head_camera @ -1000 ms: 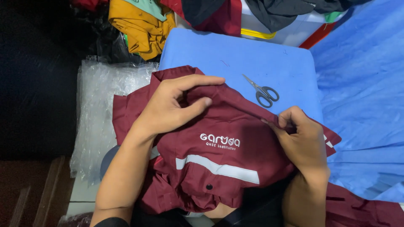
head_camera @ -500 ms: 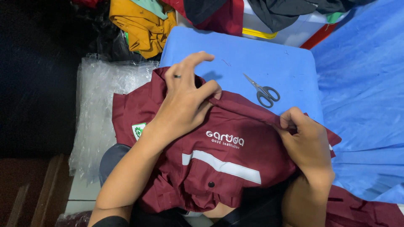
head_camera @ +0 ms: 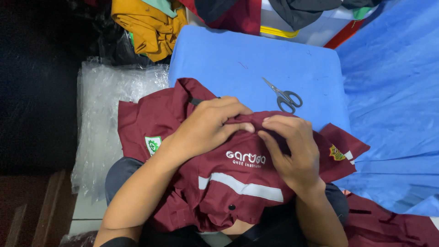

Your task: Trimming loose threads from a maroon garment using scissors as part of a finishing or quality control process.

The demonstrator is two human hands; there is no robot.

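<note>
- We see the maroon shirt [head_camera: 228,183] on our lap, near the blue desk [head_camera: 228,59].
- Left hand [head_camera: 206,126] and right hand [head_camera: 292,151] pinch one fold together.
- It looks soft, light, floppy; seams grip best.

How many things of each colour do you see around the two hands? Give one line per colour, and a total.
Maroon: 2, the shirt that left hand and right hand pinch, and a garment at lower right.
Blue: 2, the pad and the cloth.
Black and silver: 1, the scissors.
Mustard: 1, a garment.
Clear: 1, plastic bags.
Total: 7.
</note>
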